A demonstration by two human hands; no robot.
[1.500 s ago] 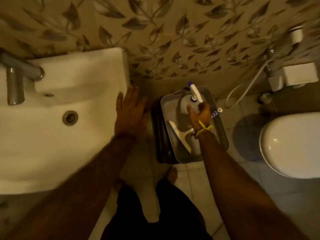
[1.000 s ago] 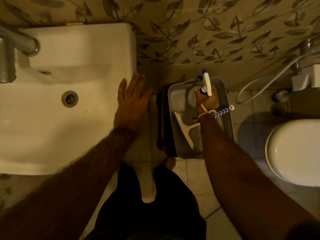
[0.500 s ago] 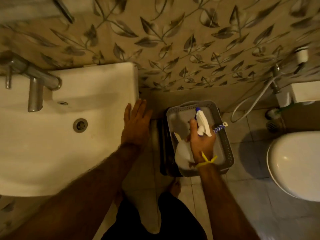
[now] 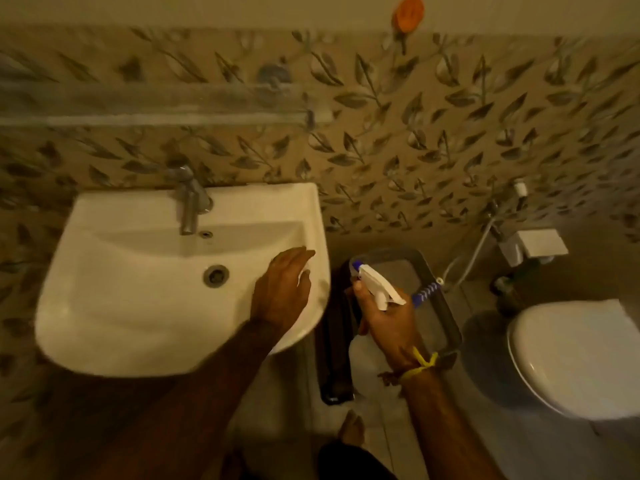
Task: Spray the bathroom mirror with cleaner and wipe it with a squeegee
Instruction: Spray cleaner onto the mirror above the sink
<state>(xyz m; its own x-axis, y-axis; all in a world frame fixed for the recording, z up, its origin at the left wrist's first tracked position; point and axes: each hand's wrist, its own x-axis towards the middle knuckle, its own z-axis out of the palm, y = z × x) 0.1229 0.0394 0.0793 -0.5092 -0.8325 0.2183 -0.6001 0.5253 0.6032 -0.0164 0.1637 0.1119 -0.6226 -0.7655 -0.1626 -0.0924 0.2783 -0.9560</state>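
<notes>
- The right hand (image 4: 389, 327) grips the spray bottle (image 4: 375, 289) by its neck, held above the grey basket (image 4: 446, 317) on the floor.
- The left hand (image 4: 282, 292) rests on the sink (image 4: 138, 289) rim, fingers relaxed, holding nothing.
- The mirror itself is not clearly visible; only a glass shelf (image 4: 156, 105) shows above the tap.
- The squeegee is hidden.
- Good practice: raise the bottle upright, aim the nozzle at the glass, index finger on the trigger.
</notes>
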